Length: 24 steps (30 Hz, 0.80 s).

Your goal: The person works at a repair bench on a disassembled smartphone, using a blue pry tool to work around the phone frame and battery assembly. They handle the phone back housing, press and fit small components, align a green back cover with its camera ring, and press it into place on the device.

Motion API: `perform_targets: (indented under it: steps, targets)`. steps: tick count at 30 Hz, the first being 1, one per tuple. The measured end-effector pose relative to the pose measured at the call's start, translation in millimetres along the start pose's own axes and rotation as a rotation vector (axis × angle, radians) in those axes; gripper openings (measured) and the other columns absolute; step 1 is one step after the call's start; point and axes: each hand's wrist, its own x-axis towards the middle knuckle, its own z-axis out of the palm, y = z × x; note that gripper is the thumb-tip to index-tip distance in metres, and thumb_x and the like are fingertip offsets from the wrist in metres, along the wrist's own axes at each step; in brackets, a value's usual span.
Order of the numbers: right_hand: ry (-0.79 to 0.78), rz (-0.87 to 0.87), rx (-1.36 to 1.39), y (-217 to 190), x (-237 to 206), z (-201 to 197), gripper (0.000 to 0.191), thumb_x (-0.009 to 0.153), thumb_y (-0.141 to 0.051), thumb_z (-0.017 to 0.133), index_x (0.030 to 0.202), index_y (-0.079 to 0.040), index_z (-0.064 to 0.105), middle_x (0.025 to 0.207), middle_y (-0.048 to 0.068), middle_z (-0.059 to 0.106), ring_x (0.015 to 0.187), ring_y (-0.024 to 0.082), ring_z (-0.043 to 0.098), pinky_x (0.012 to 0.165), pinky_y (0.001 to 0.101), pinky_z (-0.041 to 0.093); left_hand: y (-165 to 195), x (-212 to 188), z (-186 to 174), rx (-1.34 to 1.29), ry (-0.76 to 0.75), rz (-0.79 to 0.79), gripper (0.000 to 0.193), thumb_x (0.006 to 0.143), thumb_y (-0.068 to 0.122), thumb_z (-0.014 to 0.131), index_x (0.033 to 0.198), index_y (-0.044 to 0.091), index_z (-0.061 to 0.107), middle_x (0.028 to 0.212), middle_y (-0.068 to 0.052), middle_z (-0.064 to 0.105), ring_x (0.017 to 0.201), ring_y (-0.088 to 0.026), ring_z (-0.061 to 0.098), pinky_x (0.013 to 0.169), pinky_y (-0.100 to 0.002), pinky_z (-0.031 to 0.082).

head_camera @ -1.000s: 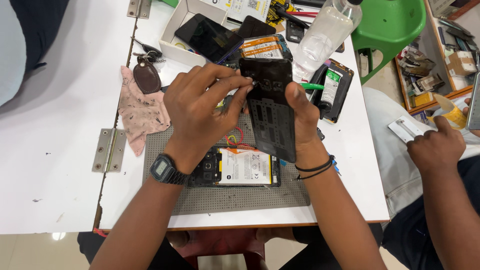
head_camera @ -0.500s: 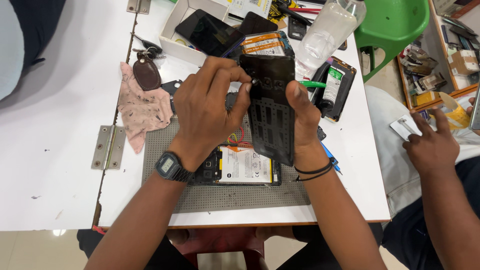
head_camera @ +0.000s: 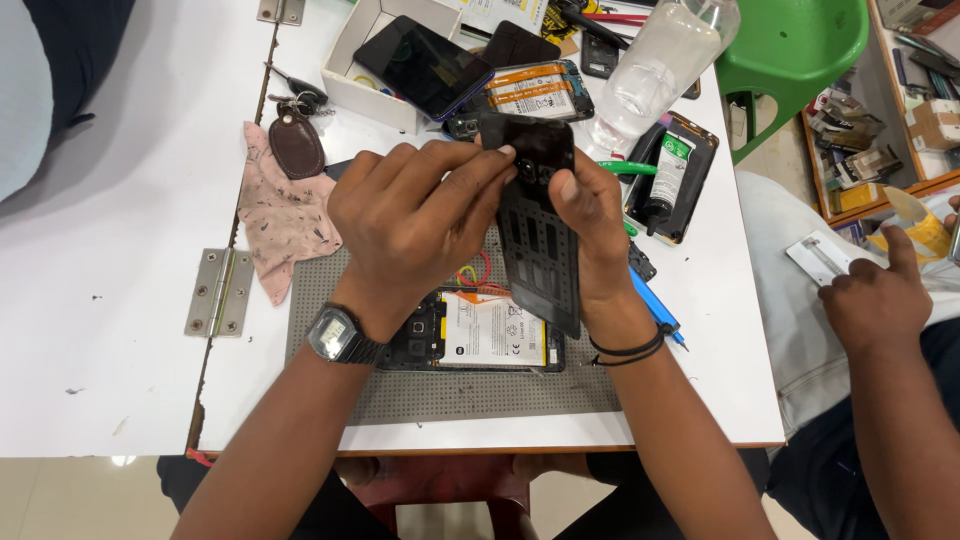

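1. Phone repair workshop, probably a small shop.
2. Under the hands: opened phone (head_camera: 470, 330) on grey work mat (head_camera: 450, 390).
3. Beyond them: more dismantled phones (head_camera: 530, 90); boxed parts (head_camera: 850, 160) far right.

Both hands hold a black phone back cover (head_camera: 540, 235) upright above the grey mat (head_camera: 470, 390). The left hand (head_camera: 420, 215) pinches the cover's top edge; the right hand (head_camera: 595, 225) grips its right side. On the mat, below the cover, lies an opened phone (head_camera: 480, 330). Left of the mat lies a pink cloth (head_camera: 280, 215); another person's hand (head_camera: 875, 300) is well to its right.
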Motion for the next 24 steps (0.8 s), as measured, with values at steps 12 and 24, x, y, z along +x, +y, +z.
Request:
perform_targets:
  steps: [12,24]
  targets:
    - [0.009,0.022,-0.107,9,1,-5,0.067,0.100,-0.054,0.070,0.128,0.006,0.065,0.111,0.008,0.070,0.100,0.013,0.065,0.090,0.0271,0.053,-6,-3,10,0.032,-0.114,0.003,0.014,0.094,0.013,0.080,0.095,0.011,0.066,0.090,0.003,0.064,0.071,-0.013,0.059,0.060,-0.031,0.035]
    - [0.003,-0.003,0.046,-8,-1,2,0.083,0.098,-0.062,0.064,0.141,0.009,0.055,0.126,0.016,0.067,0.105,0.022,0.067,0.090,0.0339,0.058,6,-12,12,-0.098,-0.061,0.092,0.014,0.095,0.022,0.070,0.094,0.010,0.063,0.093,-0.003,0.064,0.069,-0.015,0.058,0.061,-0.031,0.037]
